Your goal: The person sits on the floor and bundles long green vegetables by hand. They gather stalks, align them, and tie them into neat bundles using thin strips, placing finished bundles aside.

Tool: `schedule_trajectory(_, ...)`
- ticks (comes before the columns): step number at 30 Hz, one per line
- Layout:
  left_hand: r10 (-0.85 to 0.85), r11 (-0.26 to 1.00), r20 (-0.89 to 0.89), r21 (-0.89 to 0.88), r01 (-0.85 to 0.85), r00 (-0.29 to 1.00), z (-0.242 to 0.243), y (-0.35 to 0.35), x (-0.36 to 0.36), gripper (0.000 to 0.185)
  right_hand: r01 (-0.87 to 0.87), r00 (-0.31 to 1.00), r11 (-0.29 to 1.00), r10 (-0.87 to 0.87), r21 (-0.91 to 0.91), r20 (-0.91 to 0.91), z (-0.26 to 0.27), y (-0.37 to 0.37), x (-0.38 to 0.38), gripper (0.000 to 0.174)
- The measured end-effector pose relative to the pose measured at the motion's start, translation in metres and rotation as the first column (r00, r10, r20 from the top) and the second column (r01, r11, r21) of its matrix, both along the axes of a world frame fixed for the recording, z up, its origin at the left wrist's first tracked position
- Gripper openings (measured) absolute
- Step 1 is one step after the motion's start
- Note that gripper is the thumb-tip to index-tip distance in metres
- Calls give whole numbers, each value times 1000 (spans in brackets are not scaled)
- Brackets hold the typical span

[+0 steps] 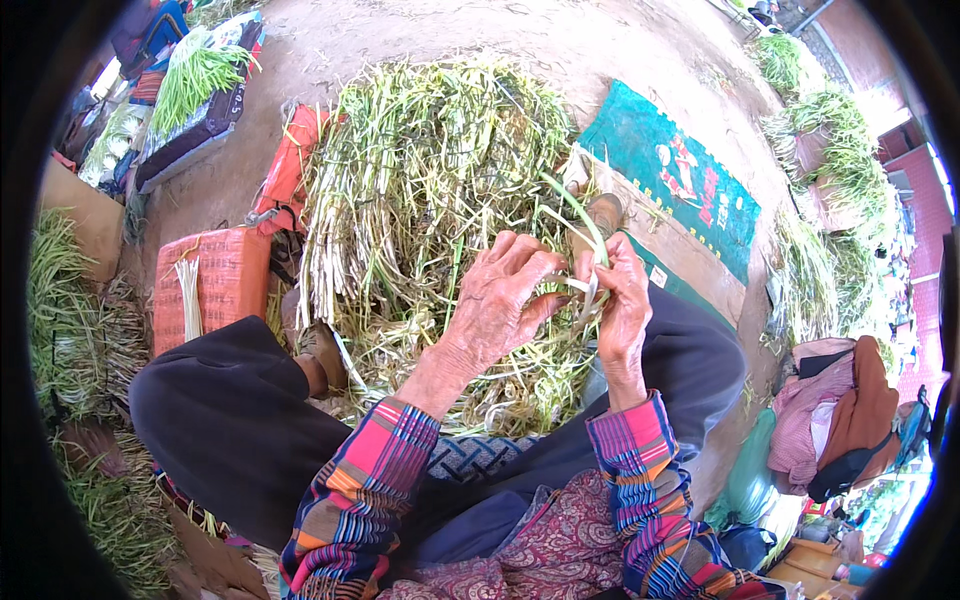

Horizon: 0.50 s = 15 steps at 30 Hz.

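Observation:
My right hand point(624, 300) pinches a green-and-white plant stalk point(578, 206) between thumb and fingers; its green end points up and away. Just left of it, my left hand point(504, 296) has bent fingers, with thumb and fingertips near the pale lower part of the stalk. Whether those fingertips grip it I cannot tell. Beneath and beyond both hands lies a large heap of long green and pale stalks point(442, 150), with dry trimmings point(525, 390) nearest my lap.
An orange wrapped block point(214, 281) with a bundle of pale stems point(189, 296) stands at left. A green printed sack point(679, 172) lies at right. More greens point(75, 322) line the left side, others point(832, 150) the right. Folded clothes point(840, 412) sit at lower right.

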<state>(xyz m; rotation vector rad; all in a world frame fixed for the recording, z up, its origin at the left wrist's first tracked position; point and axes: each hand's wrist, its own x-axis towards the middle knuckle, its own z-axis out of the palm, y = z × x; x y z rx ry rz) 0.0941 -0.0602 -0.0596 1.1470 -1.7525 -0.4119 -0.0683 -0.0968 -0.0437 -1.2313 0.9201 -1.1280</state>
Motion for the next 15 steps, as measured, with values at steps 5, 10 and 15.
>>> schedule_trajectory(5, -72, 997, 34, 23, 71, 997, -11, -1, 10, 28, 92, 988, 996, -91, 8, -126, -14, 6, 13, 14)
schedule_trajectory(10, 46, 998, 61, 28, -48, 997, -18, 1, 32, 10, 106, 921, 990, -132, -90, -367, -54, 4, 2, 19)
schedule_trajectory(15, 215, 977, 90, -8, -215, 973, -17, 0, 63, 8, -42, 665, 880, -328, -472, -671, -103, -5, -19, 16)
